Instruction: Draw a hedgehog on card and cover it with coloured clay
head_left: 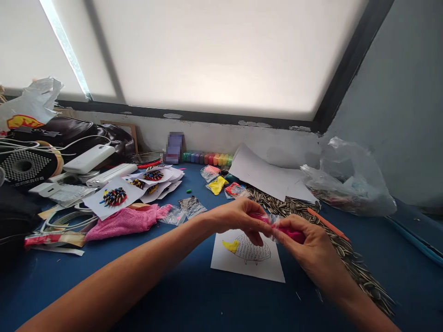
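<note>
Pink packet (pixel 293 235), right of centre: pinched by left hand (pixel 244 217) and right hand (pixel 307 242). Drawing sheet (pixel 249 268), lower centre: white, partly yellow.

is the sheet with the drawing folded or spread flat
Spread flat: the sheet lies on the blue table, no fold showing, though the left hand hides part of its far side.

Bright backlight comes thru pale blind (pixel 221 60), fg dim.

White Chinese characters (pixel 28 182) on the black disc (pixel 38 161), too small to read
</note>
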A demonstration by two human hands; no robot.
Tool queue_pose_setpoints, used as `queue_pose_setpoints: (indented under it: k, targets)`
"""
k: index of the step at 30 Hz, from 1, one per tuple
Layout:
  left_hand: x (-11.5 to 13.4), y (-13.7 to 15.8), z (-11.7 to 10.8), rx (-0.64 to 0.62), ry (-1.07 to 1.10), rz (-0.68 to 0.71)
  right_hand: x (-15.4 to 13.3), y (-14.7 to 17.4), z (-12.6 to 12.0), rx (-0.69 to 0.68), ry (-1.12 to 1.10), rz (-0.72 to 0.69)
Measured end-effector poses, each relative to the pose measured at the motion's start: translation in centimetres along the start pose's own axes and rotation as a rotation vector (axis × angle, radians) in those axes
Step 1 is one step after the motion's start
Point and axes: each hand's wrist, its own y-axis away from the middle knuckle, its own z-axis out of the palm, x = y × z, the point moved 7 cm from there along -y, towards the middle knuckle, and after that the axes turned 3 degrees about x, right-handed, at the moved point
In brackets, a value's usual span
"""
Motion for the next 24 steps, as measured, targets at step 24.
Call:
queue_pose_setpoints:
  k: [24]
  targets:
    - [2.4,0.8,-3.0,0.278,-0.017,0.134,1.2,-0.6,-2.1,0.089,-0.583,0.255]
